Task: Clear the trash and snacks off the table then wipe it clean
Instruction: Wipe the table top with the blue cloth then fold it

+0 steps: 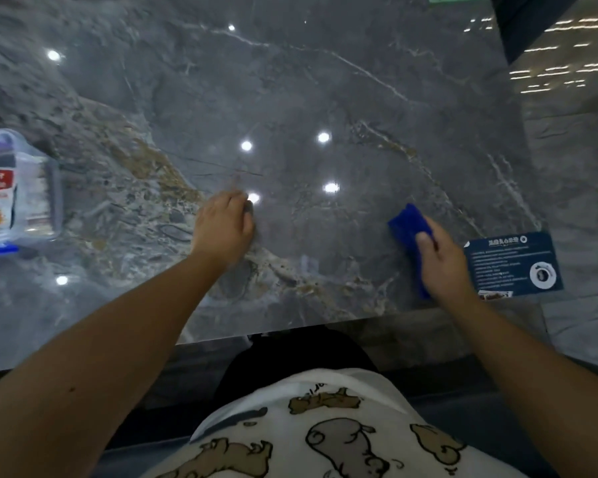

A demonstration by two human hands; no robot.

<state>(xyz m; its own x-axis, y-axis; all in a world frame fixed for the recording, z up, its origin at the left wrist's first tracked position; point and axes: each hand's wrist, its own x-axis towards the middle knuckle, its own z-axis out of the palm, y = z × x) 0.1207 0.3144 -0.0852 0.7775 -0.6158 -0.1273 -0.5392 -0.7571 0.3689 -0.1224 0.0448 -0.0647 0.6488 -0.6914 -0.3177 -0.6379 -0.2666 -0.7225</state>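
A glossy grey marble table (290, 98) fills the view. My right hand (442, 257) presses a folded blue cloth (408, 225) flat on the tabletop near the front right. My left hand (223, 225) rests on the table's middle with the fingers curled down; a small dark thing shows at the fingertips, too blurred to identify. A clear plastic box (18, 188) with a blue lid edge holds snack packets at the far left.
A dark blue printed card (511, 263) lies at the table's right front corner, close to my right hand. The table's front edge (290, 329) runs just before my body. Ceiling lights reflect in the surface. A dark object (525, 22) stands at the back right.
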